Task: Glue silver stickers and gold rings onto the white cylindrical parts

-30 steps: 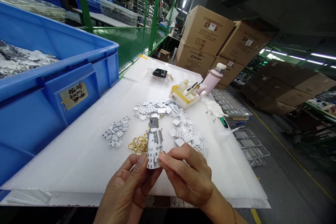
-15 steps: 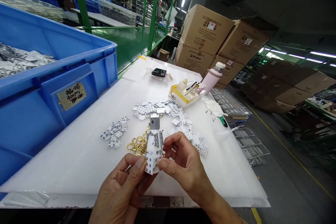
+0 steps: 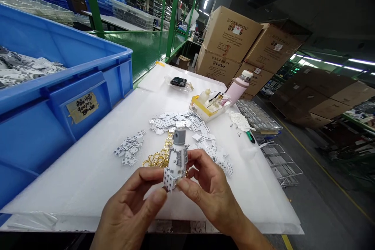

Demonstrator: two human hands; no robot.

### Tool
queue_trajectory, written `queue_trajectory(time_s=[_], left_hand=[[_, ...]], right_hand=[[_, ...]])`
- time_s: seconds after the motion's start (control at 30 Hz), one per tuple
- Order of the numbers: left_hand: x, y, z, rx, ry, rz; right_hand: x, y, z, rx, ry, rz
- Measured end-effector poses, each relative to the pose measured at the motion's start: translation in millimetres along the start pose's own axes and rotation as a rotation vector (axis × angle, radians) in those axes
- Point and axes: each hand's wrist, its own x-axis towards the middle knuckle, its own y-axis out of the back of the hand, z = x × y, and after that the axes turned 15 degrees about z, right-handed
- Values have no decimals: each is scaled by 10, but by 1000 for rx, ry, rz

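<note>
A white and grey tower-shaped model stands upright between my hands, its grey block on top and a wider base with small square holes below. My left hand has its fingers on the left side of the base. My right hand grips the base from the right, thumb at the front. Gold rings lie behind the model. Small white perforated plates are spread in a left pile, a back pile and a right pile.
A blue bin holding many parts stands at the left. Farther back on the white tabletop are a black device, a yellow-edged tray and a pink bottle. Cardboard boxes are stacked behind.
The model has turned and shifted slightly right in my hands. My left thumb has moved lower, away from the front of the base, while its index finger has straightened.
</note>
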Motion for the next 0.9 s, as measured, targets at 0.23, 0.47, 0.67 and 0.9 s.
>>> queue_trajectory(time_s=[0.23, 0.47, 0.67, 0.9], left_hand=[[76, 117, -28, 102, -135, -29], [39, 158, -24, 211, -148, -16], [64, 157, -17, 102, -6, -115], [82, 167, -104, 462, -323, -106]], right_hand=[[-43, -16, 69, -151, 290, 24], [-76, 107, 50, -163, 260, -33], [-28, 219, 57, -122, 99, 70], [-158, 270, -173, 103, 36, 143]])
